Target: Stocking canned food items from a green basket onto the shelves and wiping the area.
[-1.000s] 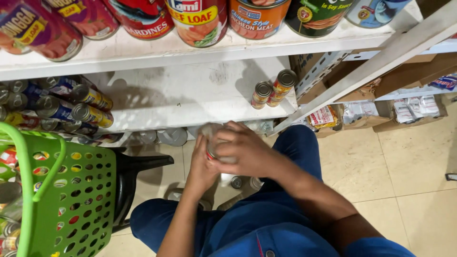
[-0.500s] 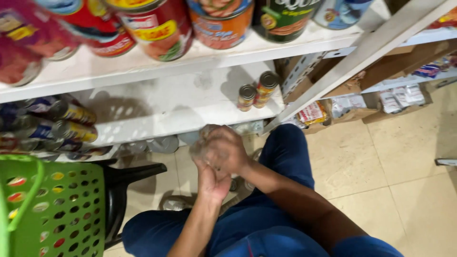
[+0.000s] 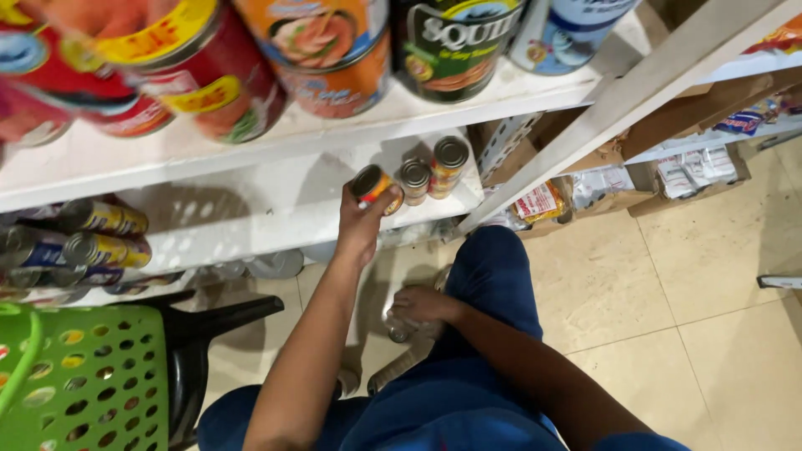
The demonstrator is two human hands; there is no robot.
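Head view, looking down at a white store shelf unit. Left hand (image 3: pixel 361 227) is raised to the middle shelf (image 3: pixel 251 209), fingers wrapped around one small can (image 3: pixel 373 185) with a red-orange-yellow label and dark lid, held tilted at the shelf's front edge. Just right of it, 2 more small cans (image 3: pixel 433 171) stand upright on the same shelf, touching each other, near the shelf's right end.

Right hand (image 3: pixel 422 305) is low, near the floor by the knee, fingers curled over something silvery (image 3: pixel 399 327); can't tell what it is or how firmly it is gripped.

Top shelf (image 3: pixel 434 104), near the camera: 5 large cans in a row, blurred. From the left: 2 red (image 3: pixel 167 75) with yellow label patches, 1 orange (image 3: pixel 334 58) with a food picture, 1 dark green-black (image 3: pixel 455 50), 1 white-blue (image 3: pixel 568 29).

Far left of the middle shelf: a stack of cans lying on their sides (image 3: pixel 92 242), yellow and blue labels, silver ends; at least 4 visible, count uncertain.

Green perforated plastic basket (image 3: pixel 79 376) at lower left, with black handle (image 3: pixel 209 326).

Right of the slanted white upright (image 3: pixel 618 108): flat packets (image 3: pixel 693 171) on a lower shelf, white and yellow-red, too small to count. Beige tile floor (image 3: pixel 668 301).
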